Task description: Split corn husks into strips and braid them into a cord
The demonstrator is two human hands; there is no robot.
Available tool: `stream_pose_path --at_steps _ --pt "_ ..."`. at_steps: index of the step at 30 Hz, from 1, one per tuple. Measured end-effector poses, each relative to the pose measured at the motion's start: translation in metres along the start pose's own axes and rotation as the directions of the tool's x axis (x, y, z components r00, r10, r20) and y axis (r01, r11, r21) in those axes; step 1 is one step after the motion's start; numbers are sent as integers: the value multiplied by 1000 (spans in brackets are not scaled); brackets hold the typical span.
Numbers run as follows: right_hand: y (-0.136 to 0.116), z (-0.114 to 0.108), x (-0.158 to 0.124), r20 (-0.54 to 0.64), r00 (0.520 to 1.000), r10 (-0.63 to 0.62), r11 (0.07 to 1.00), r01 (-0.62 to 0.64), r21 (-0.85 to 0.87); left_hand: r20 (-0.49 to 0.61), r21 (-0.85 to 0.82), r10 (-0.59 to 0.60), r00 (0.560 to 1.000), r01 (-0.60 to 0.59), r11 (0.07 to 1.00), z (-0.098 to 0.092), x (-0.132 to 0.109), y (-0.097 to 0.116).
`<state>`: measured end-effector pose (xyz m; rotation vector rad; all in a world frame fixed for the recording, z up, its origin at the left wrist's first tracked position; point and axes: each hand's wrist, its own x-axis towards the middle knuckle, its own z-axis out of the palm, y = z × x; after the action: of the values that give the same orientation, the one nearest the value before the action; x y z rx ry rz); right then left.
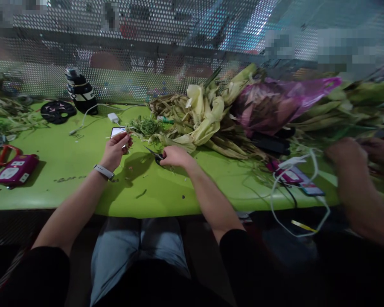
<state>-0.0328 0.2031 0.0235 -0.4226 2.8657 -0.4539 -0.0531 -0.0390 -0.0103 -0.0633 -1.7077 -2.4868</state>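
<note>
My right hand (176, 157) is closed on a pair of scissors (153, 152) with dark handles; its blades point left toward my other hand. My left hand (118, 147), with a pale watch band on the wrist, is pinched together above the table. A thin pale strip (112, 135) sticks out from its fingers; what else they hold is too small to make out. Just behind that hand lies a phone with a lit screen (115, 130). A pile of green shreds (146, 125) sits beyond the scissors. Dry corn husks (208, 121) are heaped to the right of it.
On the green table (166, 196) lie a magenta box (16, 170), red-and-yellow-handled tools (8, 154), a black mask-like piece (58, 111) and a white charger (113, 117). A black bottle (82, 94) stands behind. Rightward are a pink plastic bag (272, 104), cabled phone (312, 187) and another person's hands (348, 153).
</note>
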Motion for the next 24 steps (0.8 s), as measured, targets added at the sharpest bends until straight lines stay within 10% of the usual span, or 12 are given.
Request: stream_pose_path --at_steps 5,10,18,24 --pt "10 -12 -3 50 999 -7 733 -29 680 -34 -26 82 996 -83 996 -1 4 -1" --pt "0 -11 -7 12 995 -97 424 31 905 -66 -39 98 993 -101 994 -6 8 -5" --pt "-17 -1 -14 93 963 -255 445 31 895 -81 -23 147 986 -149 989 -9 7 -6" --pt "-30 16 -6 91 984 -152 523 2 853 -118 63 172 978 -165 984 -3 -1 0"
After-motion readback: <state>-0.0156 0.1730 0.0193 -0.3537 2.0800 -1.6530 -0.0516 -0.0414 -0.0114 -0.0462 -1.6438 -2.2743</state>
